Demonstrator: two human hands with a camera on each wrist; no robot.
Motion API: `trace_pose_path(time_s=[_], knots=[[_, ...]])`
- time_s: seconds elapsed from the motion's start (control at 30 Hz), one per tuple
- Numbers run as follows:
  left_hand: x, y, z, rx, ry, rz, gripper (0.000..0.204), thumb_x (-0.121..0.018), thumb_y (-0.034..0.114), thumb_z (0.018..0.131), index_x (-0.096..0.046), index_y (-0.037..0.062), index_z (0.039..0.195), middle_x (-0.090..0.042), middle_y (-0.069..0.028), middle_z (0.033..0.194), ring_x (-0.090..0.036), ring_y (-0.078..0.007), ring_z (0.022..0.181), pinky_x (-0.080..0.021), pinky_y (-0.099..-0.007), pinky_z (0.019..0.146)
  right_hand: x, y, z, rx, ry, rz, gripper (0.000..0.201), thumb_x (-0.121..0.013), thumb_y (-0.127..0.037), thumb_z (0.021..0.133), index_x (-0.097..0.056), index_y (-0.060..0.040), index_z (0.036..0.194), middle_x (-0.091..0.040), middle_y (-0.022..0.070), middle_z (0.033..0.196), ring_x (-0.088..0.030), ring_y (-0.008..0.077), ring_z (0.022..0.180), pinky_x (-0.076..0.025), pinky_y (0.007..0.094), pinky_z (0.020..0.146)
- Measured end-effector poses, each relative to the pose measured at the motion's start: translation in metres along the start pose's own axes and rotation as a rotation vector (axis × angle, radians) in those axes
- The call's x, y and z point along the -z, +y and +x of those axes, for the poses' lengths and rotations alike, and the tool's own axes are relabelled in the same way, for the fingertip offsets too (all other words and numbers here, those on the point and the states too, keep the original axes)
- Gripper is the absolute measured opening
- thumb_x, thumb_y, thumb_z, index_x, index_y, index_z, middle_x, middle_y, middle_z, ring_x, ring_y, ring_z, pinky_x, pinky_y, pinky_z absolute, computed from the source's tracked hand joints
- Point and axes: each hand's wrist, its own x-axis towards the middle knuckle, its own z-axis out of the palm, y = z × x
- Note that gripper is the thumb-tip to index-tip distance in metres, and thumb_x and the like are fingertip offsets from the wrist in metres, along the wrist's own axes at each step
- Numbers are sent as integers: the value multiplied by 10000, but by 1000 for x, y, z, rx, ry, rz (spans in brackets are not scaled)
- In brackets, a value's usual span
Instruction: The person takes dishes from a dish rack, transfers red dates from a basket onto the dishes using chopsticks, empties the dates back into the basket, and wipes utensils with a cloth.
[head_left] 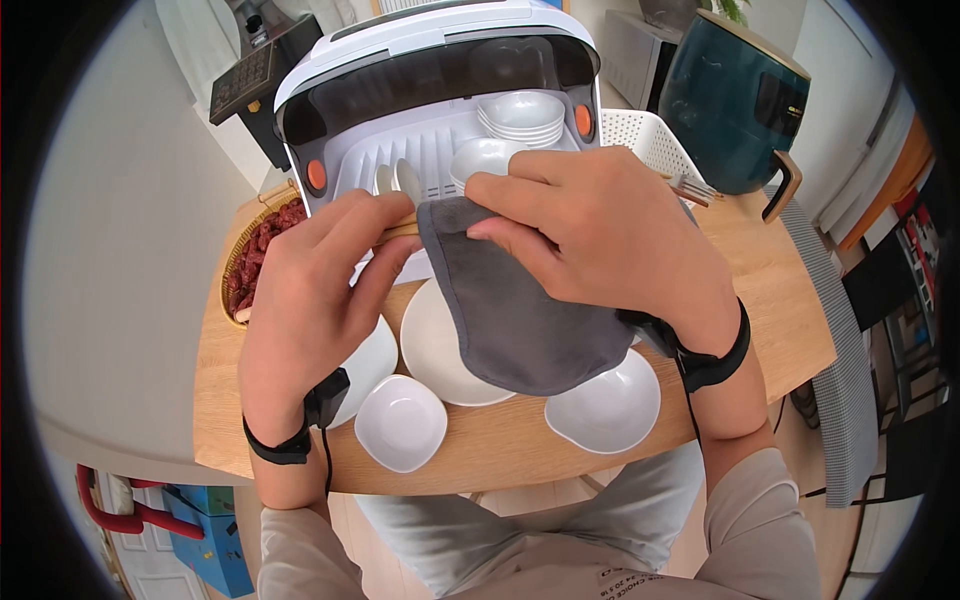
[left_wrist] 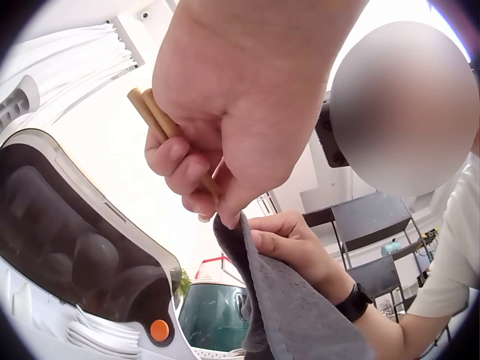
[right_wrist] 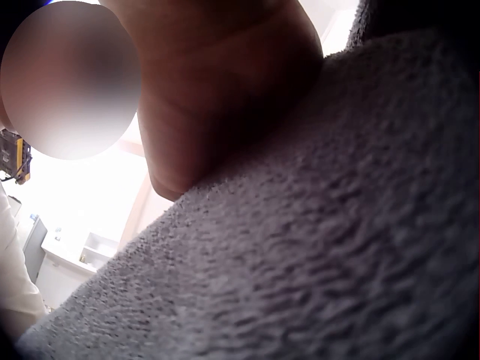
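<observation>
In the head view my left hand [head_left: 318, 262] grips wooden chopsticks [head_left: 400, 230] between thumb and fingers. Their blunt ends [left_wrist: 146, 112] stick out past the curled fingers in the left wrist view. My right hand [head_left: 610, 225] pinches a dark grey cloth [head_left: 535, 325] at its upper edge, right where the chopsticks meet it. The rest of the cloth hangs down over a round white plate [head_left: 425, 335] and hides part of it. Grey fabric fills most of the right wrist view, so the fingertips are hidden there.
Behind the hands stands a white dish cabinet [head_left: 345, 55] with a raised dark lid, holding stacked bowls [head_left: 522, 112] and spoons [head_left: 406, 178]. White bowls [head_left: 402, 425] line the table's front edge. A wicker basket [head_left: 238, 262] is left; a green air fryer [head_left: 725, 100] and white perforated basket [head_left: 655, 145] are right.
</observation>
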Motion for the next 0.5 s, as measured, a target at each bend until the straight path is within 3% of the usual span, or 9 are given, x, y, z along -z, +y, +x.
trace_pose_path(time_s=[0.5], knots=[[3,-2,-3,-40,-84,134,126,-680,85,837,-660,44,955,-598,-101,719,-582,-297,583,-433,-365,505,-15,3,-1,38,36,-42,318,-595,-351,908,-605,-96,718,-528,74,498,-570,276,474,-433,372,445]])
